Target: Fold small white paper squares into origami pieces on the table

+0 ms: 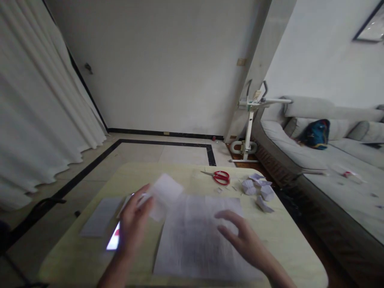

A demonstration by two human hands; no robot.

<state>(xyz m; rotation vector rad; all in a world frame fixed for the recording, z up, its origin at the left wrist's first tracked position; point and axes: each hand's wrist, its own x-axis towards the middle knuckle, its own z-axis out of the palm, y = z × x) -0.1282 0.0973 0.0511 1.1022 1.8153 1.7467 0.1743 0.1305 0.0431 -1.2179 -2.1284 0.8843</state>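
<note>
My left hand (136,212) is closed on a small white piece of paper (168,188), held up over the left-middle of the table and blurred by motion. Beneath and to the right lies a large sheet of paper (198,236), flat on the tabletop. Over its right side hovers my right hand (240,236), thumb and fingers apart, with nothing in it. A lit phone (113,239) lies beside my left wrist, partly hidden by it. Farther left is another pale sheet (100,218). Whether my left hand holds more than one piece is blurred.
Red-handled scissors (221,177) lie at the table's far edge, near small paper scraps (220,190). Several folded paper pieces (261,187) sit at the right. Beyond the table (288,244) stand a sofa (300,160) and a white exercise machine (249,128).
</note>
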